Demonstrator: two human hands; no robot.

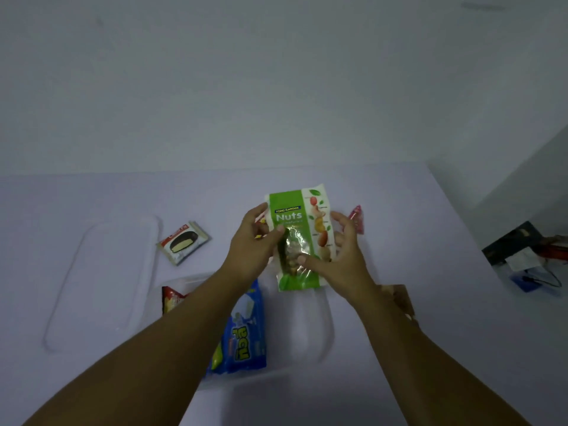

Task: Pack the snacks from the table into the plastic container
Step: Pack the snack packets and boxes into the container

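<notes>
A green and white nuts packet (296,222) is held upright above the far end of the clear plastic container (319,336). My left hand (250,241) grips its left edge, thumb on the front. My right hand (341,256) grips its right edge, thumb across the clear window. Inside the container lie a blue snack bag (244,339) and a red packet (170,299), partly hidden by my left forearm. A choco pie packet (183,242) lies on the table to the left. A red wrapper (356,218) shows behind my right hand.
The container's clear lid (101,284) lies flat at the left of the white table. A dark box with cables (522,256) sits off the table's right edge. A brown object (399,298) is partly hidden by my right forearm. A white wall stands behind.
</notes>
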